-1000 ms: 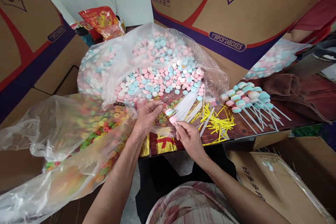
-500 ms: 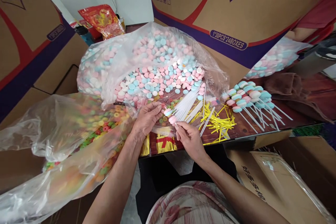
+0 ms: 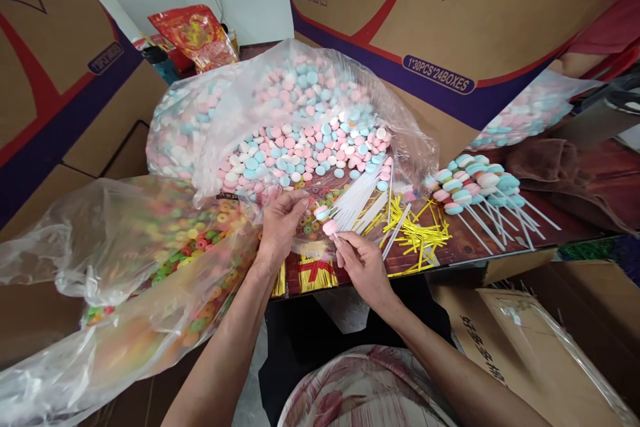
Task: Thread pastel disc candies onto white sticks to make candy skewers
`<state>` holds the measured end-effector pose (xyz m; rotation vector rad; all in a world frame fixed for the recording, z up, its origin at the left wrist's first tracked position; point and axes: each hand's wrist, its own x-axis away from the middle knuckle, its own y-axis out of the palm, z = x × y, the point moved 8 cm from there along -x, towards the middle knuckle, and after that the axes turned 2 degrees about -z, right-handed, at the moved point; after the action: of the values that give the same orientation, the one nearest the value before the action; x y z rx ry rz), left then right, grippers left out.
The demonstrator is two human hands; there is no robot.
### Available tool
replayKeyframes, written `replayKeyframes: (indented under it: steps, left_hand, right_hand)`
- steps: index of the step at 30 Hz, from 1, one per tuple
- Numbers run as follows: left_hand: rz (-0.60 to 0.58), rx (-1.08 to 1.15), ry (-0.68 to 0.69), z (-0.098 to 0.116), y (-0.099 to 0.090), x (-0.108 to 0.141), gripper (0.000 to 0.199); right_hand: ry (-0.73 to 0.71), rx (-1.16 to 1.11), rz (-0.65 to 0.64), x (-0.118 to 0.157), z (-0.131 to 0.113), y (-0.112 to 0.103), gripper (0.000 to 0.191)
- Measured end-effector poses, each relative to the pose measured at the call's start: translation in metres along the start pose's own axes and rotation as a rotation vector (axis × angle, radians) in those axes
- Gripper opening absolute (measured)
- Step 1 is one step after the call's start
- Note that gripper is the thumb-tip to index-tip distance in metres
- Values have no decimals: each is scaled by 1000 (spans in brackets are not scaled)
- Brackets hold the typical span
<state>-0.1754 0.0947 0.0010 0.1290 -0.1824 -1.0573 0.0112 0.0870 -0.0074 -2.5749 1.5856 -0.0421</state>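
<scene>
My right hand pinches the lower end of a candy stick. Threaded on that stick are pastel marshmallow candies, pink nearest my fingers, with a blue, white and pink one beyond. My left hand is closed, thumb and fingertips together at a small reddish candy by the stick's far end; whether it is on the stick I cannot tell. Just beyond my hands lie a bundle of white sticks and loose ring candies. Behind them a clear bag spills pink, white and blue marshmallow candies.
Yellow twist ties lie right of the sticks, beside finished-looking candy skewers. A clear bag of ring candies spreads at left. Large cartons stand behind and left. An open cardboard box is lower right. Another person's arm shows far right.
Almost nothing differs. My left hand has shifted very slightly, and the view has moved a little; both hands keep their pinch near the candy stick.
</scene>
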Motion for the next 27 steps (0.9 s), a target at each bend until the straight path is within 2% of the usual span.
replayKeyframes:
  steps: [4, 8, 13, 17, 20, 23, 25, 27]
  left_hand:
    - [1, -226, 114, 9, -5, 3, 23]
    - [-70, -559, 227, 23, 2, 1, 7]
    - [-26, -801, 417, 40, 19, -20, 18]
    - [-161, -946, 406, 26, 42, -43, 22]
    - [-219, -928, 384, 18, 46, -52, 22]
    - [-167, -796, 337, 19, 34, -52, 16]
    - [-141, -581, 198, 14, 21, -47, 3]
    - [-196, -311, 11, 4, 17, -37, 23]
  right_hand:
    - [-8, -7, 14, 0, 1, -1, 26]
    - [-15, -10, 20, 0, 0, -1, 26]
    - [-13, -9, 40, 0, -1, -2, 26]
    - [-17, -15, 59, 0, 0, -4, 26]
    - [-7, -41, 57, 0, 2, -3, 27]
    - [2, -47, 64, 0, 2, -4, 27]
    - [7, -39, 65, 0, 2, -4, 28]
    - [6, -30, 61, 0, 2, -4, 28]
